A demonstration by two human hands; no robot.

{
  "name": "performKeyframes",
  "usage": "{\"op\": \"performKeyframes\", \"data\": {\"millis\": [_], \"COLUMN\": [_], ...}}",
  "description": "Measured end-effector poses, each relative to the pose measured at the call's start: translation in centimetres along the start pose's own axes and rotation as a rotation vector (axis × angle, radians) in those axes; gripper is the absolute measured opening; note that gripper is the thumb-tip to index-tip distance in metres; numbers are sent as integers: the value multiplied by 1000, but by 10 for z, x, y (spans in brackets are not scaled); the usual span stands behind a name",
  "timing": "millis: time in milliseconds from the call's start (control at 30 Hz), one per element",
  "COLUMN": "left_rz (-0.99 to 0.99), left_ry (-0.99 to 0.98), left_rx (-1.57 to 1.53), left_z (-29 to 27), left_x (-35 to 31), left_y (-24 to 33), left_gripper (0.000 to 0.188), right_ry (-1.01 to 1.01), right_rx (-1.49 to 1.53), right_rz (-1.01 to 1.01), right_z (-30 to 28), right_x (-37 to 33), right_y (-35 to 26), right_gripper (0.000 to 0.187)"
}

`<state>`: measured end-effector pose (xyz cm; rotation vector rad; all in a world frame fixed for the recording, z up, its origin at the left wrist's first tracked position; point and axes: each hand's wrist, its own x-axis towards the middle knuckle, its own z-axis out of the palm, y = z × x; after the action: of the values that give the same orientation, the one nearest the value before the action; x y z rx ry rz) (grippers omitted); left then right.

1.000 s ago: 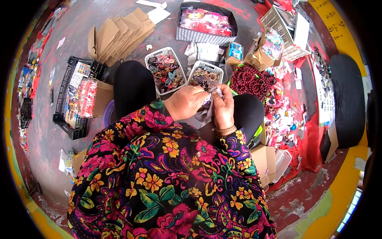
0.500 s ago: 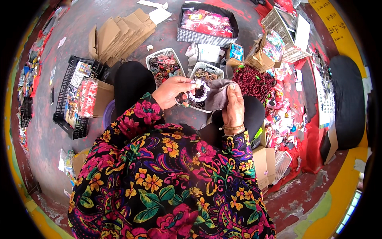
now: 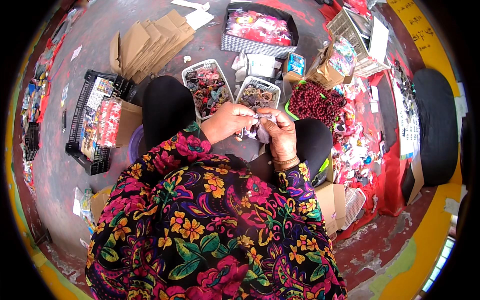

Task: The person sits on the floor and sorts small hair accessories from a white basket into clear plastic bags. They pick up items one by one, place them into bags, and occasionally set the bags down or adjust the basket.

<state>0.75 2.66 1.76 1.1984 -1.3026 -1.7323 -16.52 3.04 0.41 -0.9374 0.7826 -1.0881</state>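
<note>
My left hand (image 3: 226, 123) and my right hand (image 3: 281, 140) meet in front of my knees. Between them is a small gathered piece of lilac-grey cloth (image 3: 262, 132), probably a scrunchie, pinched by the fingertips of both. Part of the cloth hangs below the fingers, and the rest is hidden behind them. Just beyond the hands stands a white basket (image 3: 273, 87) of hair ties, mostly brown and grey. To its left, another white basket (image 3: 206, 64) holds hair ties in mixed colours.
Dark red beads (image 3: 316, 102) heap in a green container at the right. A patterned box (image 3: 257, 43) of packaged pink goods stands farther back. Folded cardboard (image 3: 150, 42) leans at the back left, and a black crate (image 3: 75, 120) sits at the left. Small goods cover red cloth (image 3: 387, 180) at the right.
My right hand has moved left, up to my left hand. The lilac ruffled ring and the spread grey cloth, held apart before, now appear bunched together between the fingertips.
</note>
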Motion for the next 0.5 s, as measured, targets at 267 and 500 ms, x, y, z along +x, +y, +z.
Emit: {"op": "performKeyframes", "data": {"millis": [267, 500], "left_rz": [-47, -71], "left_ry": [0, -38], "left_rx": [-84, -194], "left_z": [3, 0], "left_x": [2, 2], "left_y": [-7, -10], "left_gripper": [15, 16], "right_ry": [69, 101], "right_rx": [22, 178], "right_rz": [63, 78], "right_z": [1, -1], "right_x": [2, 6], "right_y": [-2, 6], "right_gripper": [13, 15]}}
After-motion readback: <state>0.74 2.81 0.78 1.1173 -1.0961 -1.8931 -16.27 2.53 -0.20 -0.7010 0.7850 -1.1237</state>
